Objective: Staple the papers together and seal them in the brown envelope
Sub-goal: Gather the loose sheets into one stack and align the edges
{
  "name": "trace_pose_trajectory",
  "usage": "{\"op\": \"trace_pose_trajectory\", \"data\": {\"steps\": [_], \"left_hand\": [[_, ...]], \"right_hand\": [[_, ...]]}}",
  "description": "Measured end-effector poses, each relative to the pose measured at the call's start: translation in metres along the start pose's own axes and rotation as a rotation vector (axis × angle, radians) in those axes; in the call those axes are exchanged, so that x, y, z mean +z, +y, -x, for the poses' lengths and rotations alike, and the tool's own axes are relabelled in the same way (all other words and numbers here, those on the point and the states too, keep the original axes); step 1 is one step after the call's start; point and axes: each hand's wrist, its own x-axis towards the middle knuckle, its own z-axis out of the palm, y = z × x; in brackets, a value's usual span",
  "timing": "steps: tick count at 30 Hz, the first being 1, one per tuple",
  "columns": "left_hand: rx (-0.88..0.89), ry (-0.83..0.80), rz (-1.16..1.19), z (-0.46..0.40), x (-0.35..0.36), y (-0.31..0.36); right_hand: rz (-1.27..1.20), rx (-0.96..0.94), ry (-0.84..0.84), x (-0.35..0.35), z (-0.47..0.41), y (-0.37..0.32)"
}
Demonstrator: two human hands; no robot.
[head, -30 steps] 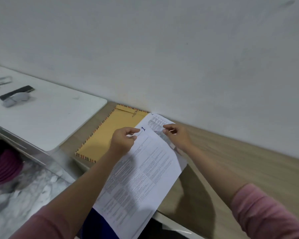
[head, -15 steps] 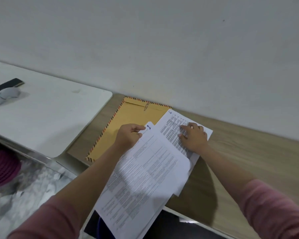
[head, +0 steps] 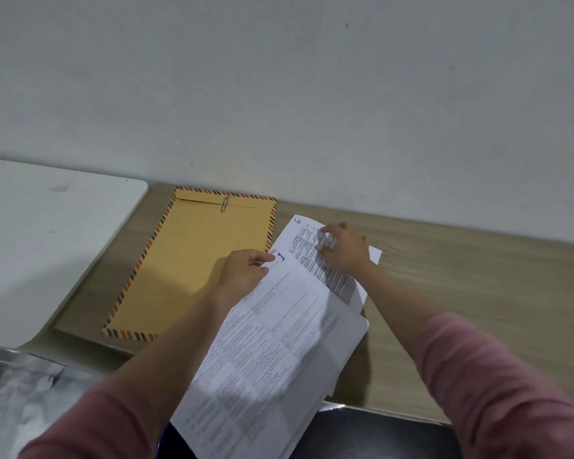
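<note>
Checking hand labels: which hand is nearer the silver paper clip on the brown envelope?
Left. The left hand hovers over the brown envelope's lower right, below the silver paper clip; the right hand lies farther right.

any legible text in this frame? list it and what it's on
"1", handwritten in blue, top corner of the sheet that the left hand pinches.
"6", handwritten in blue, top corner of the sheet under the right hand.
Printed text on both sheets: too small to read.
Brown envelope: no writing visible.

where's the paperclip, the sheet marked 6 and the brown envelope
paperclip (head: pixel 225 204), head view, on the middle of its wire loop
sheet marked 6 (head: pixel 299 241), head view, on its printed upper part
brown envelope (head: pixel 196 260), head view, on the bare middle of its face
</note>
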Motion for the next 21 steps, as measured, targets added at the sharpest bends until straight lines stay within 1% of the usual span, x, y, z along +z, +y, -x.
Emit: {"op": "trace_pose_trajectory", "data": {"steps": [5,8,14,17,21], "left_hand": [[0.000,0.022,-0.005,0.003,0.004,-0.009],[0.022,0.034,0.018,0.005,0.005,-0.004],[0.094,0.088,0.118,0.009,0.008,0.019],[0.156,0.123,0.136,0.009,0.015,0.033],[0.226,0.161,0.188,0.011,0.029,0.051]], "right_hand": [[-0.061,-0.077,-0.086,-0.011,-0.002,-0.003],[-0.206,-0.126,-0.049,-0.014,0.004,0.000],[-0.523,-0.145,0.042,-0.023,0.043,-0.005],[-0.553,-0.174,0.110,-0.033,0.062,-0.005],[-0.567,-0.219,0.135,-0.046,0.077,-0.002]]}}
